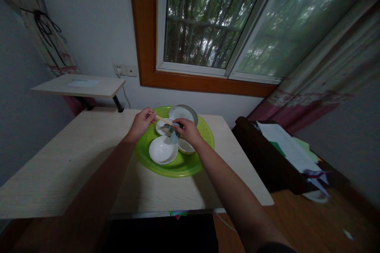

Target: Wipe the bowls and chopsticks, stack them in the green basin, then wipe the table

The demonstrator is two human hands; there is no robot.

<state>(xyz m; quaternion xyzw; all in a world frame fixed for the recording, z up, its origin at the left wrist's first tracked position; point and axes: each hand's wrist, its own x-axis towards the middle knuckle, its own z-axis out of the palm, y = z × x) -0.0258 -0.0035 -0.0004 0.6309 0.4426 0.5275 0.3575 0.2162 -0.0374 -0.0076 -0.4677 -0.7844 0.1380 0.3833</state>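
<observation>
A round green tray [204, 136] lies on the pale wooden table [71, 158]. On it are several small white dishes: one empty dish [162, 150] at the front, a larger bowl [184, 113] at the back, and two partly hidden under my hands. My left hand [142, 121] is closed on the end of wooden chopsticks [162, 119], held over the tray. My right hand [187, 131] is closed on a grey-blue cloth [173, 135], which wraps the other end of the chopsticks.
A small raised shelf [80, 85] stands at the table's back left. A wall socket [124, 70] sits under the window [208, 23]. To the right, a dark piece of furniture [267, 162] carries papers [285, 144]. A curtain [326, 87] hangs at the right.
</observation>
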